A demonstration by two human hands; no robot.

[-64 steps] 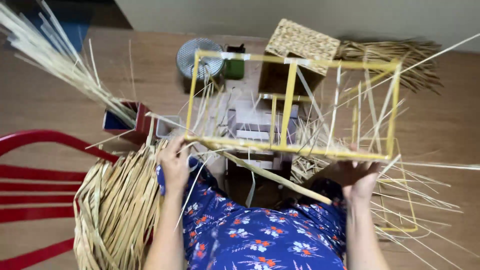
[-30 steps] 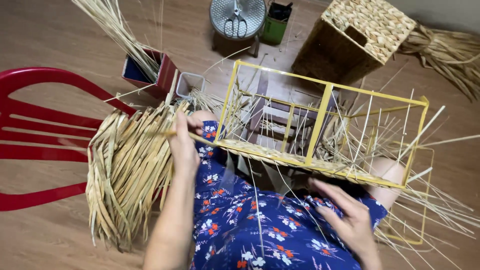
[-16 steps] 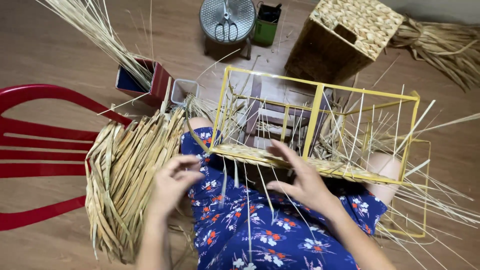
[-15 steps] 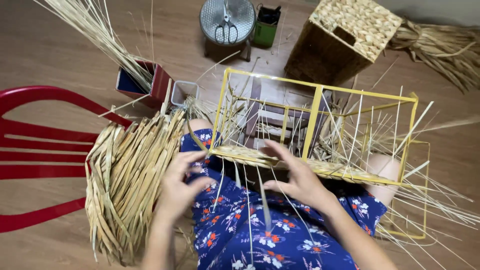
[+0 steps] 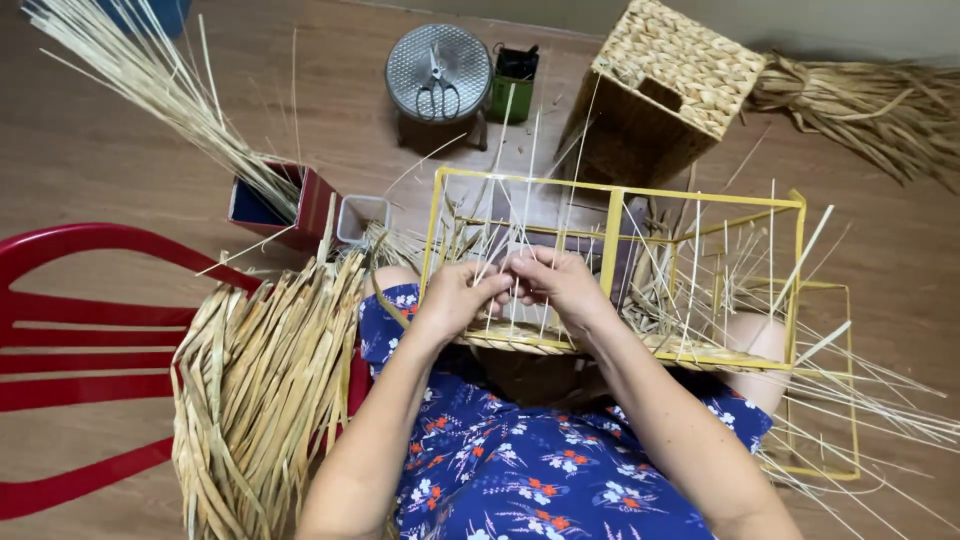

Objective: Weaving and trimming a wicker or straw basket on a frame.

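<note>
A yellow wire frame (image 5: pixel 612 232) rests on my lap, with thin pale straw stalks (image 5: pixel 520 170) standing up through it. Along its near rail runs a woven band of straw (image 5: pixel 520 342). My left hand (image 5: pixel 455 300) and my right hand (image 5: pixel 556 285) meet inside the left half of the frame. The fingers of both pinch upright stalks just above that band. A flat bundle of wide dried leaves (image 5: pixel 262 385) lies at my left thigh.
A red plastic chair (image 5: pixel 70 340) lies at the left. A red box (image 5: pixel 290 205) holds long straw. Behind the frame are a small stool with scissors (image 5: pixel 438 72), a green cup (image 5: pixel 512 85), a woven basket (image 5: pixel 660 95) and more dried leaves (image 5: pixel 870 100).
Both hands rose from my lap and the leaf bundle into the frame and closed on the upright stalks. The camera view tilted and moved closer.
</note>
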